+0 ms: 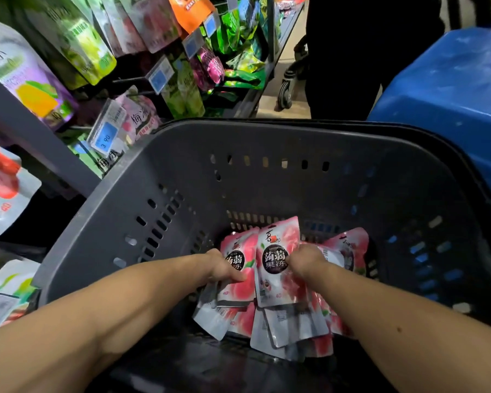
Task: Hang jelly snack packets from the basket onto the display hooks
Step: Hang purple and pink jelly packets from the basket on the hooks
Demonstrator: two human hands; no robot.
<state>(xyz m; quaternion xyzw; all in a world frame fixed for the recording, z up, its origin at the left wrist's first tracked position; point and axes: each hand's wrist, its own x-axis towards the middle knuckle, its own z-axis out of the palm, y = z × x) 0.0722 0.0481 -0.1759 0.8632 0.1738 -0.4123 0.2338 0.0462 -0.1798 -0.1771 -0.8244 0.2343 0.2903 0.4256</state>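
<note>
One grey basket [267, 129], just the one. Two hands are down in it: left hand [224, 268], right hand [306, 262]. Pink jelly packets [277, 282]: three show a dark round label, and at least six more sit under and around them, many of them silver backs. They overlap too much for an exact total. One packet in each hand, so two held. Up on the rack, four blue price tags [106, 136]. The hanging bags there are too blurred to count. One blue bin [451, 89] on the right, and one person in dark clothes [352, 52] behind.
</note>
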